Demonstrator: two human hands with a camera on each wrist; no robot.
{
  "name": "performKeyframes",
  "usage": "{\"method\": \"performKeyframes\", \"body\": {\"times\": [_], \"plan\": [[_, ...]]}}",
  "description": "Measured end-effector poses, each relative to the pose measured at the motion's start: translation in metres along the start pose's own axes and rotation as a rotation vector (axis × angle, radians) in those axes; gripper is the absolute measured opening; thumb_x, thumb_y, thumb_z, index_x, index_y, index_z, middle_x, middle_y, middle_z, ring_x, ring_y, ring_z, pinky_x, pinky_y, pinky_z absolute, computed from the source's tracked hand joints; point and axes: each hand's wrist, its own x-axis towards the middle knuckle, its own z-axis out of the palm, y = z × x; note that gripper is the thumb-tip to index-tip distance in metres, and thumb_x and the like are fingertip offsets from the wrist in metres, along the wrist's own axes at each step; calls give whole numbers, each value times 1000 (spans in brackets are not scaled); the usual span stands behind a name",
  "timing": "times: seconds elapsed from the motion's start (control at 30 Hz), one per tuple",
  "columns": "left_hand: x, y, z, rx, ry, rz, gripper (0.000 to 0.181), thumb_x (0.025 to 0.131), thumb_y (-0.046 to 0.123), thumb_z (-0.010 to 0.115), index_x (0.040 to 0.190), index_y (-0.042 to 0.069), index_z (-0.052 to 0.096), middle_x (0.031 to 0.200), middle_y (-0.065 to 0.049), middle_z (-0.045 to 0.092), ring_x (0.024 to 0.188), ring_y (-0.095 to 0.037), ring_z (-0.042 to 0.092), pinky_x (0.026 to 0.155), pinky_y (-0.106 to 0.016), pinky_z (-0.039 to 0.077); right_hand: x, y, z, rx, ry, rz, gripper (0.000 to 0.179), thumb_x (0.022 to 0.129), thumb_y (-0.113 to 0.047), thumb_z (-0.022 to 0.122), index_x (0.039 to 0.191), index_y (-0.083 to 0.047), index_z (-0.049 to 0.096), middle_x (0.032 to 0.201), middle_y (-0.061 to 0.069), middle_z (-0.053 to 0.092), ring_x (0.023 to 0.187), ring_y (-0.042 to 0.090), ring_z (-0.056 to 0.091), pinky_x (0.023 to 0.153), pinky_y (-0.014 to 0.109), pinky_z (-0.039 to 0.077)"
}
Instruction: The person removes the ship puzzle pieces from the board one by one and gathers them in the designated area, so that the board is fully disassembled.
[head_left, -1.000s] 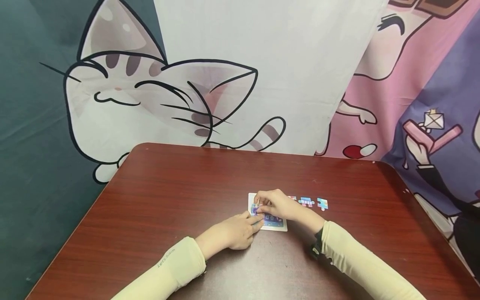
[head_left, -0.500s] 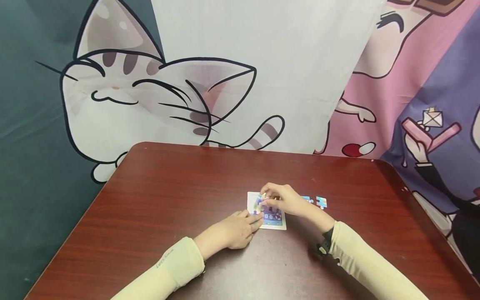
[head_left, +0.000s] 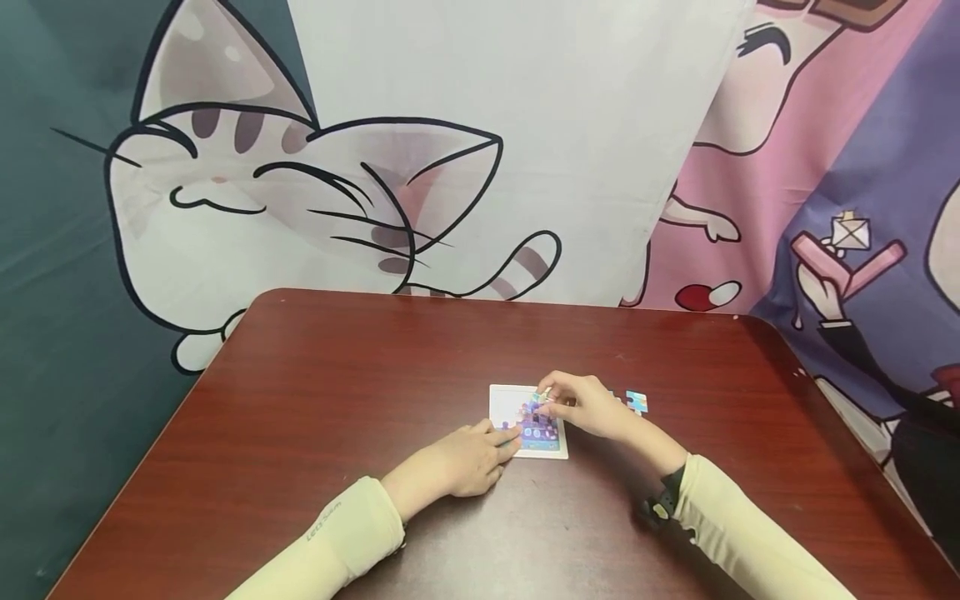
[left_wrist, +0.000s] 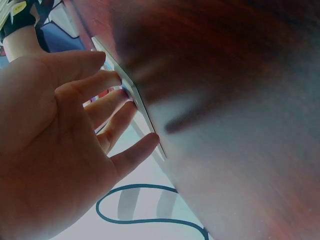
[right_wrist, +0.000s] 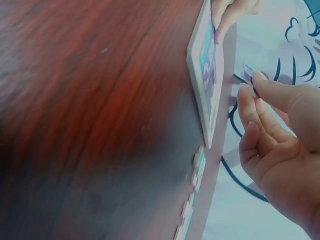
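Observation:
A small jigsaw board [head_left: 501, 398] with a white frame lies on the table, its purple and blue picture partly filled in. My left hand [head_left: 467, 462] rests at the board's left front, fingers extended; the left wrist view shows the fingertips [left_wrist: 152, 140] along its edge. Above the right part of the board, my right hand [head_left: 588, 404] pinches a purplish puzzle piece [right_wrist: 248, 73] between thumb and fingers. In the right wrist view that piece is raised off the board, and the fingers cover much of it.
Loose puzzle pieces [head_left: 636, 401] lie right of the board, partly behind the right hand. In the right wrist view a nearer loose piece [right_wrist: 199, 170] sits just off the board's corner. The brown table [head_left: 360, 367] ends at a cartoon-printed cloth [head_left: 442, 75].
My right hand has lifted a piece from the board's left part and moved right with it, now covering more of the loose pieces. The left hand stays on the board. The head view has shifted slightly.

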Motion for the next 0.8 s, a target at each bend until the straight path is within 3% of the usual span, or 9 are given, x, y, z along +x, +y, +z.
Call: {"method": "performKeyframes", "body": {"times": [0.13, 0.3, 0.8], "plan": [[0, -1, 2, -13, 13, 5, 47, 99, 31, 42, 144, 24, 37, 150, 9, 31, 115, -13, 42, 95, -31, 41, -8, 5, -4, 10, -3, 39, 22, 82, -10, 71, 100, -11, 60, 74, -5, 62, 65, 6, 56, 60, 22, 46], [1, -1, 2, -40, 34, 10, 46, 98, 30, 42, 144, 23, 39, 150, 8, 32, 114, -13, 42, 94, -32, 41, -15, 11, -13, 59, -11, 58, 23, 81, -9, 71, 101, -7, 60, 74, 0, 62, 66, 13, 59, 62, 22, 48], [1, 0, 3, -74, 35, 13, 50, 96, 32, 45, 144, 19, 39, 150, 6, 31, 116, -13, 42, 97, -32, 40, -37, 22, -23, -12, -6, 125, 21, 82, -10, 71, 99, -14, 60, 73, -7, 60, 65, 7, 58, 57, 22, 44]]}}
